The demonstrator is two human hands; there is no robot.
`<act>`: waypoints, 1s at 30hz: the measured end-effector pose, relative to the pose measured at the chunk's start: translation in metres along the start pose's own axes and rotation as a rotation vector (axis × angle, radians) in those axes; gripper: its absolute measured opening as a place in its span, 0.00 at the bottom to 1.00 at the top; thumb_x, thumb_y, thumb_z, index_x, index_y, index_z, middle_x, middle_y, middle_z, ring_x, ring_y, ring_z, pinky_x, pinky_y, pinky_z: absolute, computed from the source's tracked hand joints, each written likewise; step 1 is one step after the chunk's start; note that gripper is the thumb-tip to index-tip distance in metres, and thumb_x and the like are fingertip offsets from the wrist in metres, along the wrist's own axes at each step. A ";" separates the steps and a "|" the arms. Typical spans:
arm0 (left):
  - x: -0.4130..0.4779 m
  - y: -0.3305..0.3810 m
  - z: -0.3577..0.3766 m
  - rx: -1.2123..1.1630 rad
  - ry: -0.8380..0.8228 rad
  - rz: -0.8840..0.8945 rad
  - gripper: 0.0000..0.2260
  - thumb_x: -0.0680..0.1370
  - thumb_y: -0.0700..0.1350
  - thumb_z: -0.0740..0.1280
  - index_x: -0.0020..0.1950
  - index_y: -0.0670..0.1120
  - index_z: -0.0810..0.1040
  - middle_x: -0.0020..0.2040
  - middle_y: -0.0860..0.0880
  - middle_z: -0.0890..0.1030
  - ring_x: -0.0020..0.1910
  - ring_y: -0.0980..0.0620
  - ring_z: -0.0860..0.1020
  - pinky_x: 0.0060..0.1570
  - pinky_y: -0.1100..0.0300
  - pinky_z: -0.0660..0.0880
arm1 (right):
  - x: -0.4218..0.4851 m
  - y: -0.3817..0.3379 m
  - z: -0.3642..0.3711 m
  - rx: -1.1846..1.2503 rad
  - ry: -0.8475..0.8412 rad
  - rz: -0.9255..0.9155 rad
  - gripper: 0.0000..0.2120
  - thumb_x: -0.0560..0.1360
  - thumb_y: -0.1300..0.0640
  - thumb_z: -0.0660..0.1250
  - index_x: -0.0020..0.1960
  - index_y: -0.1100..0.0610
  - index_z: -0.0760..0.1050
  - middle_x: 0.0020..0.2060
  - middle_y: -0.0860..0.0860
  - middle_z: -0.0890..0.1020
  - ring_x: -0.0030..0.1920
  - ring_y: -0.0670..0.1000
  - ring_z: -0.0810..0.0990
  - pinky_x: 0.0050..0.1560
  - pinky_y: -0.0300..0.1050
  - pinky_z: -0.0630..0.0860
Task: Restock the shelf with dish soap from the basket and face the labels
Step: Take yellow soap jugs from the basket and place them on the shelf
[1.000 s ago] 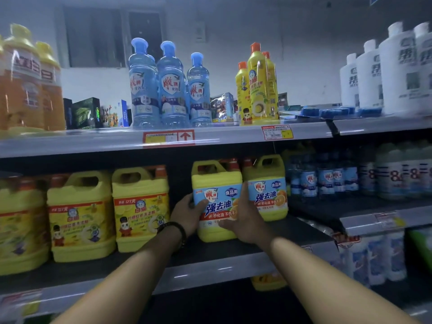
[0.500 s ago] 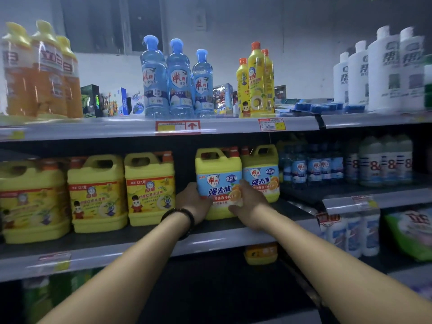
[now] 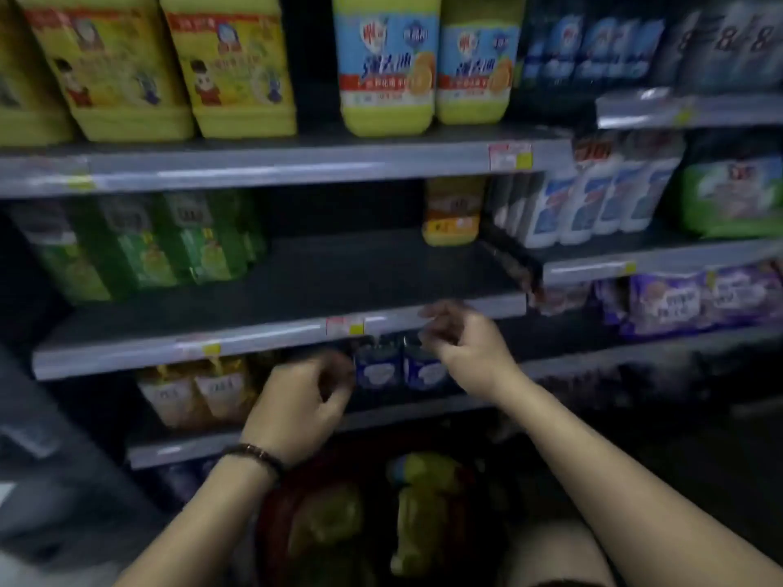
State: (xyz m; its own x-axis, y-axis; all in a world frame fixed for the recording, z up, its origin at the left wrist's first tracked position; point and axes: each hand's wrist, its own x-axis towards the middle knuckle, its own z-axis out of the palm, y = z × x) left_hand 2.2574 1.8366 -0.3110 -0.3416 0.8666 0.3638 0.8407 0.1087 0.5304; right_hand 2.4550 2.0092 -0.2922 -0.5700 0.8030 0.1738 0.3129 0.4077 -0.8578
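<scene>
Two yellow dish soap jugs with blue labels stand side by side on the upper shelf (image 3: 296, 163), the left jug (image 3: 387, 65) and the right jug (image 3: 476, 61), labels facing me. My left hand (image 3: 301, 404) and my right hand (image 3: 466, 349) hang in mid-air in front of the lower shelves, fingers loosely curled, holding nothing. Below them a red basket (image 3: 271, 510) sits low, with yellow soap bottles (image 3: 419, 502) lying in it, blurred and dim.
Yellow jugs with cartoon labels (image 3: 237, 65) fill the upper shelf's left. The middle shelf holds green refill packs (image 3: 169, 247) and one orange bottle (image 3: 453, 213), with a bare stretch between. Blue pouches (image 3: 398, 366) sit lower; white bottles (image 3: 601, 197) and purple packs (image 3: 695, 298) at right.
Both hands have let go of the blue-labelled jug and dropped down toward the basket. My view has tilted down from the upper shelves to the lower ones.
</scene>
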 end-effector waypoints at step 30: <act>-0.139 -0.106 0.181 -0.119 -0.454 -0.473 0.07 0.84 0.53 0.66 0.60 0.56 0.80 0.57 0.57 0.81 0.55 0.56 0.79 0.55 0.59 0.76 | -0.069 0.279 0.167 -0.429 -0.305 0.462 0.36 0.80 0.49 0.73 0.83 0.53 0.61 0.80 0.58 0.67 0.79 0.62 0.69 0.76 0.55 0.68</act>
State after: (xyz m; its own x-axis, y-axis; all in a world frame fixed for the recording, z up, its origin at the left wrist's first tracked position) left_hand 2.2918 1.7922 -0.5564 -0.4296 0.8607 -0.2733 0.5831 0.4954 0.6439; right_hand 2.4544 1.9954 -0.6246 -0.4748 0.8030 -0.3602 0.8111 0.2404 -0.5333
